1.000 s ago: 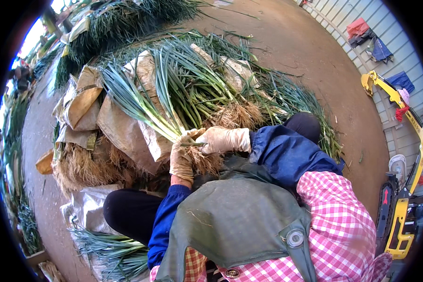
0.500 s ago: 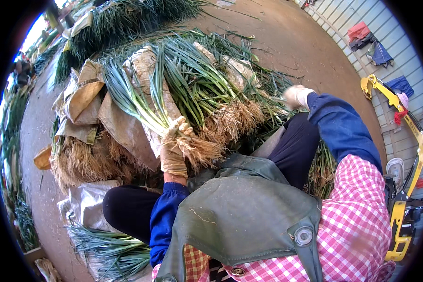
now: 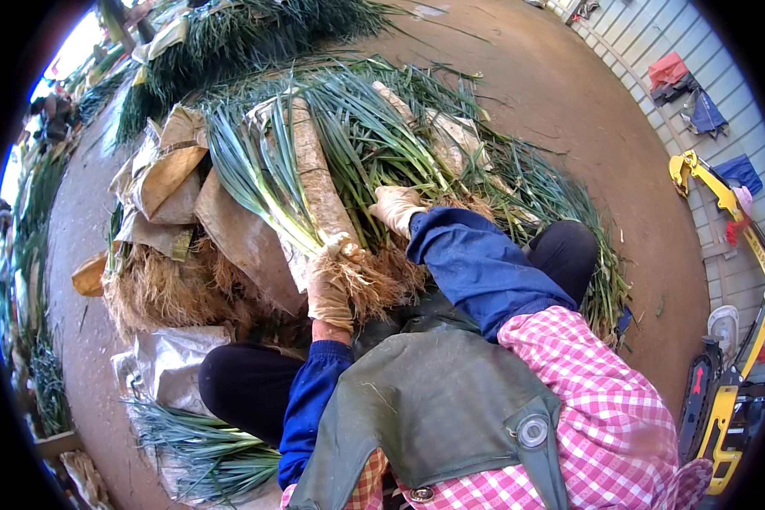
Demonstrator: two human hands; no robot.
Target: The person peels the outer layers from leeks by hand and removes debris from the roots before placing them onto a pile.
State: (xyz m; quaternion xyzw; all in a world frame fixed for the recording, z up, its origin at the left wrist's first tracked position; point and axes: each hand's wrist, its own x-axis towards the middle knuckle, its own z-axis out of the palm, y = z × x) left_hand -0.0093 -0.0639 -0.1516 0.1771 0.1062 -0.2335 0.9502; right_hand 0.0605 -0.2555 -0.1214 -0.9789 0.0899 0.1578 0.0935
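Note:
My left hand (image 3: 328,297), in a pale glove, is closed round the root end of a bunch of scallions (image 3: 291,223). Their long green leaves point away from me, and tan roots hang beside the hand. My right hand (image 3: 397,209), gloved too, is over the stalks of a second heap of scallions (image 3: 430,174), just right of that bunch. Its fingers look curled; whatever they hold is hidden. A roll of pale sacking (image 3: 321,174) lies between the two groups of leaves.
More rooted scallions (image 3: 166,285) lie left under brown sacking (image 3: 174,161). Others (image 3: 204,450) rest on a white sack (image 3: 174,365) at lower left. A large stack (image 3: 246,51) stands beyond. A yellow toy excavator (image 3: 739,340) is at right by the panelled wall (image 3: 646,34).
My right hand has swung left from beyond my right knee to the scallion stalks near my left hand. The left hand still grips its bunch. The view has shifted slightly.

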